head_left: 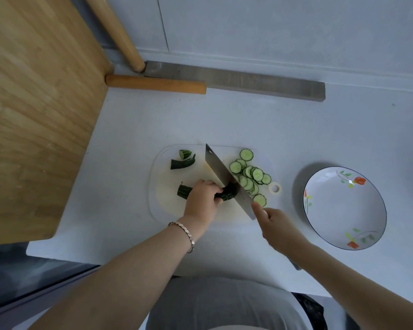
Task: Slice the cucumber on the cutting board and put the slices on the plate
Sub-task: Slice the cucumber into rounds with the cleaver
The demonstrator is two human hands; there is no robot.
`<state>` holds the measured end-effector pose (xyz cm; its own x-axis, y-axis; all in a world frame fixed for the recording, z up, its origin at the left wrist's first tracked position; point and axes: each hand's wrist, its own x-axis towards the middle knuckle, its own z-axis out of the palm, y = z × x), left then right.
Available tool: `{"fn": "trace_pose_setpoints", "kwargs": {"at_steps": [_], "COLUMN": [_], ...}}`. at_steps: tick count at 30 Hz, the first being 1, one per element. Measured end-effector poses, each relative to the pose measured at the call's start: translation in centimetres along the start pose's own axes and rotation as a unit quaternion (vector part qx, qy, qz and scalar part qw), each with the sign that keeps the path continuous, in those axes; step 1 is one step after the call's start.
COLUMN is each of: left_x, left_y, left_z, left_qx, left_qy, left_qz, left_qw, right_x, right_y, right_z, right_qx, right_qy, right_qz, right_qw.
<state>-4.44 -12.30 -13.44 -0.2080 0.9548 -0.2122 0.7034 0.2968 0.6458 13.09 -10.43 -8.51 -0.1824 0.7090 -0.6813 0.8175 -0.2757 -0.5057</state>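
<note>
A dark green cucumber [185, 191] lies on the white cutting board [167, 206]. My left hand [202, 198] presses down on its middle, fingers curled over it. My right hand [278, 228] grips the handle of a steel cleaver [224, 173], whose blade rests against the cucumber's right cut end. Several round slices [250, 175] lie piled on the board just right of the blade. Two cut-off end pieces [183, 160] sit at the board's far left. The white flowered plate [343, 208] stands to the right of the board, with no slices in it.
A wooden table top [34, 103] with two round legs [155, 84] looms along the left. A grey strip [248, 83] runs by the wall behind the board. The white counter's front edge [105, 258] is close to my body.
</note>
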Motion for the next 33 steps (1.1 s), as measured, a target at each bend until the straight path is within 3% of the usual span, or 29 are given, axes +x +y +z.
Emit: {"fn": "trace_pose_setpoints", "kwargs": {"at_steps": [4, 8, 11, 19, 33], "left_x": [-0.3, -0.5, -0.4, -0.4, -0.2], "left_y": [-0.1, -0.3, -0.2, -0.1, 0.0], "left_z": [-0.2, -0.4, -0.4, -0.3, -0.2], "left_qx": [0.004, -0.012, -0.022, -0.006, -0.003], "left_qy": [0.011, 0.028, 0.026, 0.022, 0.012], "left_qz": [0.019, 0.033, 0.030, 0.029, 0.015], "left_qw": [1.000, 0.999, 0.999, 0.999, 1.000], "right_x": [0.6, 0.9, 0.5, -0.1, 0.5], "right_y": [0.6, 0.1, -0.3, -0.7, 1.0], "right_z": [1.8, 0.8, -0.4, -0.7, 1.2], "right_qx": [0.023, 0.140, 0.167, 0.058, 0.017], "right_qy": [0.035, -0.003, -0.030, -0.011, 0.003], "right_qz": [-0.015, 0.038, 0.035, -0.018, -0.004], "right_qw": [0.999, 0.989, 0.985, 0.998, 1.000]}}
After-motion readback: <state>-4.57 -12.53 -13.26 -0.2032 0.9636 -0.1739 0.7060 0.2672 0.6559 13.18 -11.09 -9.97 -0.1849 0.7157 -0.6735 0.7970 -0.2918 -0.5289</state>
